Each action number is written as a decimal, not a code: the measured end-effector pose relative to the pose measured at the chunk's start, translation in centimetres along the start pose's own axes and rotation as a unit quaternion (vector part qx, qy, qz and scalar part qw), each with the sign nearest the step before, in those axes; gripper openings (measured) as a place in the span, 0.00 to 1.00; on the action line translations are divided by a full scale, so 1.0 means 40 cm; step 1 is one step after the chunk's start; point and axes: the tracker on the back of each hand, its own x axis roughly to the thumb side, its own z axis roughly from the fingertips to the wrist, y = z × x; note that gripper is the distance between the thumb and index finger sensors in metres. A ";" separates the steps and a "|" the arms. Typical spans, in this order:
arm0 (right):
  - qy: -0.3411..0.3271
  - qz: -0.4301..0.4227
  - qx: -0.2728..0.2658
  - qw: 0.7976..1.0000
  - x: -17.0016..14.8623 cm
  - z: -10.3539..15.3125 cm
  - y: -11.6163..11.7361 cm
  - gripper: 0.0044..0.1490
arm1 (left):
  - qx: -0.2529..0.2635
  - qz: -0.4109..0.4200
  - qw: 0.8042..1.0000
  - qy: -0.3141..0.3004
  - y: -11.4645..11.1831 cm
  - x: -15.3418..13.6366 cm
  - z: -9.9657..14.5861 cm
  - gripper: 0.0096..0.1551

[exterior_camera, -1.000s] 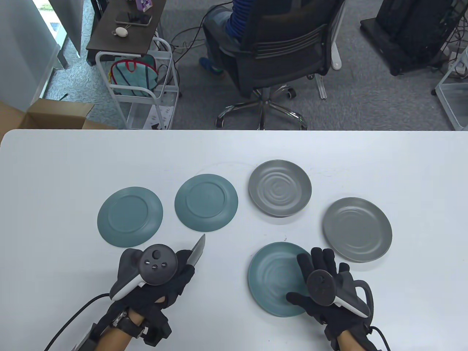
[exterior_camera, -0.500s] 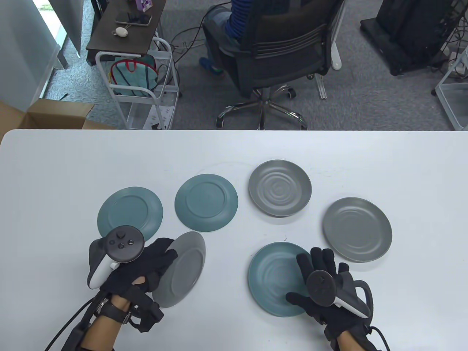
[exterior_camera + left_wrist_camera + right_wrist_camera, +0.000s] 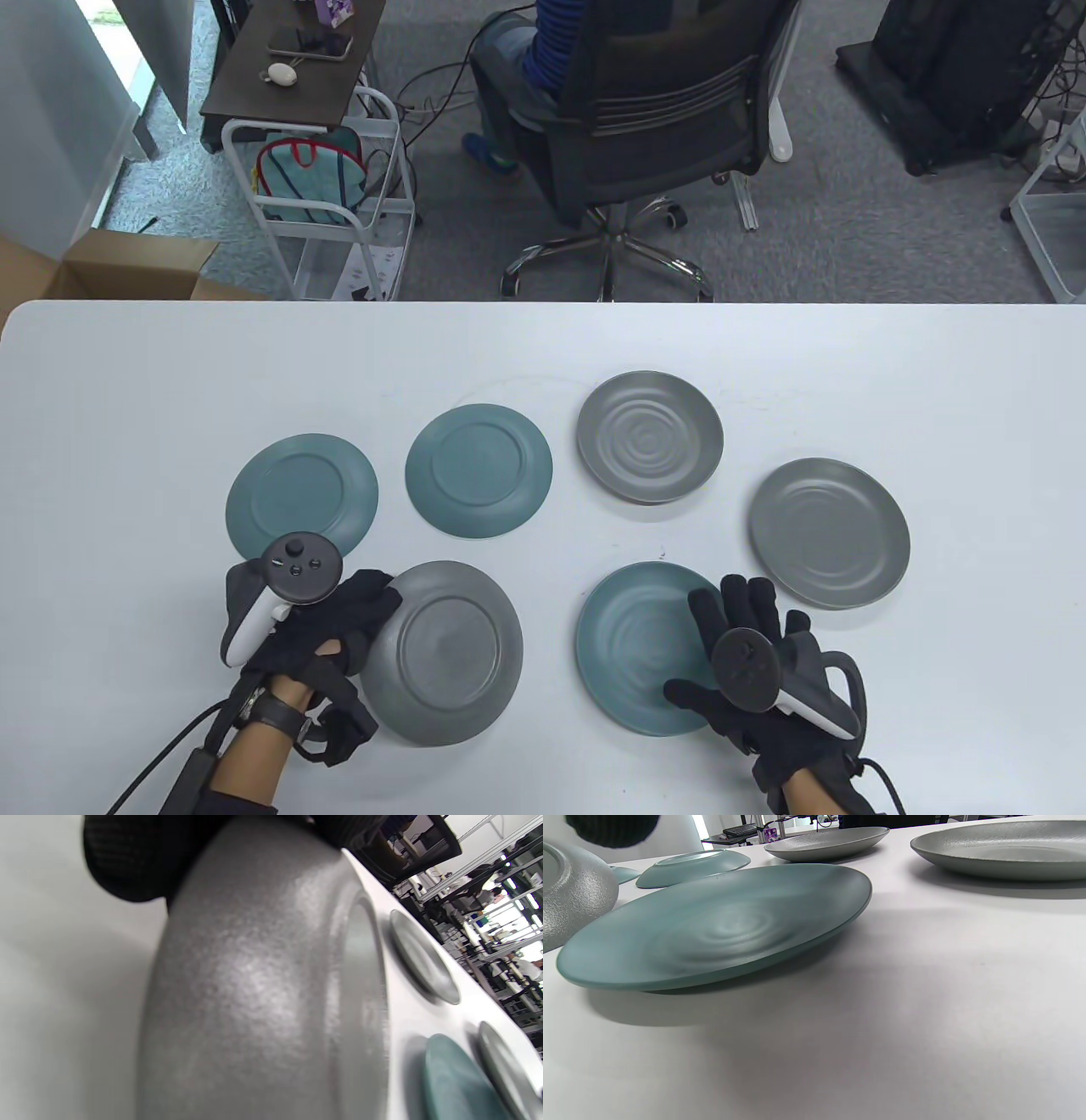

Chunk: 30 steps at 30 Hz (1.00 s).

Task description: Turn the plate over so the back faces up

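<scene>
Lying back side up near the front of the white table [image 3: 127,407], the gray plate [image 3: 445,649] shows its round foot ring. The left hand [image 3: 327,628] touches the plate's left edge with its fingers. How tightly the fingers grip cannot be told, as part of them is hidden under the rim. In the left wrist view the plate's rough gray bottom fills most of the picture, with dark fingers at its top edge.

The right hand [image 3: 755,666] rests with fingers spread on the right side of a blue-green plate with ripples [image 3: 640,645]. This plate lies face up, just to the right of the gray plate. In the right wrist view its near edge is lifted a little off the table.

Four more plates sit farther back. Two blue-green plates [image 3: 301,503] [image 3: 478,471] lie back side up on the left. A gray rippled plate [image 3: 650,436] lies face up in the middle. Another gray plate [image 3: 829,533] lies on the right, near the right hand.
</scene>
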 end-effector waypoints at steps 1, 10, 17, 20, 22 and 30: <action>0.000 0.000 0.000 1.000 0.000 0.000 0.000 0.63 | 0.000 0.000 1.000 0.004 -0.004 -0.005 -0.004 0.32; 0.002 0.000 0.002 1.000 -0.001 0.000 0.000 0.63 | 0.004 -0.034 0.998 0.046 -0.031 -0.041 -0.044 0.32; 0.003 0.002 0.005 1.000 0.000 -0.001 0.001 0.63 | 0.018 -0.081 0.995 0.061 -0.044 -0.037 -0.053 0.33; 0.004 0.002 0.007 1.000 0.000 -0.001 0.001 0.63 | 0.024 -0.098 0.993 0.066 -0.048 -0.035 -0.055 0.33; 0.005 0.003 0.007 1.000 0.000 -0.001 0.001 0.63 | 0.026 -0.106 0.992 0.068 -0.049 -0.034 -0.056 0.33; 0.004 0.005 0.007 1.000 0.002 -0.002 0.001 0.63 | 0.037 -0.143 0.986 0.078 -0.051 -0.025 -0.058 0.33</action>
